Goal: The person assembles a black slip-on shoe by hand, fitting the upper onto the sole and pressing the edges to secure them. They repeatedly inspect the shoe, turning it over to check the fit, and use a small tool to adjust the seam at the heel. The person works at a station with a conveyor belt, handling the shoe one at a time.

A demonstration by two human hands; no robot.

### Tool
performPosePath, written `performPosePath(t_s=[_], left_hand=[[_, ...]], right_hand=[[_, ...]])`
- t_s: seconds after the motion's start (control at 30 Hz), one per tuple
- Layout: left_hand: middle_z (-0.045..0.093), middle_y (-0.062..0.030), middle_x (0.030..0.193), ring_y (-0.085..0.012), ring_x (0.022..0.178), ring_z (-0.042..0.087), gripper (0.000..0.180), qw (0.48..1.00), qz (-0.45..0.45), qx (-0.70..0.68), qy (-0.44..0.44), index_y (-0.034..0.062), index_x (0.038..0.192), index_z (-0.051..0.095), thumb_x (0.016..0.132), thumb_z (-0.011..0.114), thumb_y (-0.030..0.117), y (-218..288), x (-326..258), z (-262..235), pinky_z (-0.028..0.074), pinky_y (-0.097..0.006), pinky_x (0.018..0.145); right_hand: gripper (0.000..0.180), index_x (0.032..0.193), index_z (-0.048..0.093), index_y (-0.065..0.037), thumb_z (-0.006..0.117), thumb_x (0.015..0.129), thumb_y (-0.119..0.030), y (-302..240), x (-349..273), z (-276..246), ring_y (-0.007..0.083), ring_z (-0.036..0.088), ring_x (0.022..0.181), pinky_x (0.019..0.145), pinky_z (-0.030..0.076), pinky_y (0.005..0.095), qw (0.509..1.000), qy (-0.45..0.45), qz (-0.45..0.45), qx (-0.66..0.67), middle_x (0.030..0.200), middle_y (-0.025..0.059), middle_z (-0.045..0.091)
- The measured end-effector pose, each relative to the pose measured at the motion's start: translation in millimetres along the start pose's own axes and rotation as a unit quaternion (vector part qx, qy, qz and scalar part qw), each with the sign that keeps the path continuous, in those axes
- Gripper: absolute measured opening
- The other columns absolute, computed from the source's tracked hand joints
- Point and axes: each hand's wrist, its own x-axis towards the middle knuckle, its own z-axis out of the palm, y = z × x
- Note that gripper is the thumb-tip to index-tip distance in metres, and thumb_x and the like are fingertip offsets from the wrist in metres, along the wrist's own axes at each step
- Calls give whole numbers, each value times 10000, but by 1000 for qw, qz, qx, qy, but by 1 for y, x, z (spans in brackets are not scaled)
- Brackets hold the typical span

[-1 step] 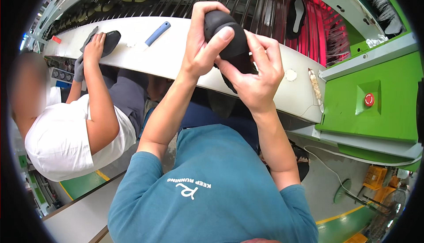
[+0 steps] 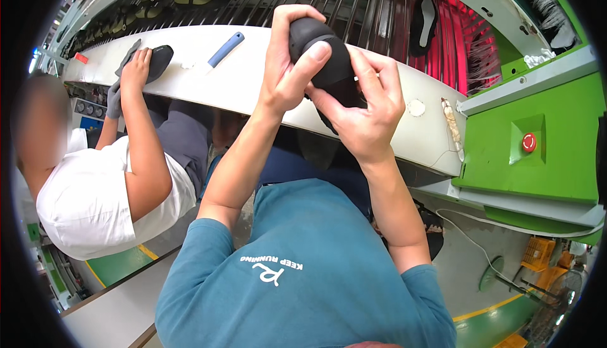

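Above the white ledge [image 2: 253,76], room lay open; my left hand [image 2: 288,73] and right hand [image 2: 360,111] clenched the black shoe sole [image 2: 322,54].

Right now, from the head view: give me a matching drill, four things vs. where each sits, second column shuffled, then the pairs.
Things:
1. black shoe piece
2. blue-handled tool
3. red button
4. dark insole

Places:
A. on the green machine panel at right
B. lying loose on the white table ledge
C. on the barred conveyor under the red glow
D. gripped between the left hand and right hand

Pairs: 1-D, 2-B, 3-A, 4-C
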Motion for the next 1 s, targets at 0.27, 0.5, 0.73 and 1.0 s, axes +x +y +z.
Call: performPosePath(t_s=[0.27,0.5,0.73,1.0], left_hand=[[574,-185,1264,-250,1101,630,668,994,80,29,72,-8,1332,542,979,669,545,-24,-22,-14,516,-410,997],[528,-192,1296,-260,1118,616,694,991,84,59,87,-9,1333,537,991,654,583,-27,-30,-14,492,-441,1040],[524,-191,1295,-259,1127,619,685,993,87,46,67,-1,1341,527,1004,635,586,-26,-28,-12,500,-450,1027],[532,-157,1302,-245,1116,634,688,997,62,21,43,12,1329,558,974,699,585,-14,-22,-14,520,-434,1007]], right_hand=[[834,1380,772,-47,1019,588,-129,-13,14,-9,255,691,966,801,596,376,991,-130,-31,-16,1098,76,678],[784,1379,766,-80,1020,648,-208,-10,44,-25,235,685,974,789,578,362,970,-236,-18,50,1079,58,709],[231,1064,810,-50,938,881,-110,7,48,-16,145,728,897,734,571,288,937,-206,97,264,991,45,747],[215,1004,822,-28,962,841,-43,12,52,-12,115,716,857,743,580,266,929,-188,70,310,959,50,746]])
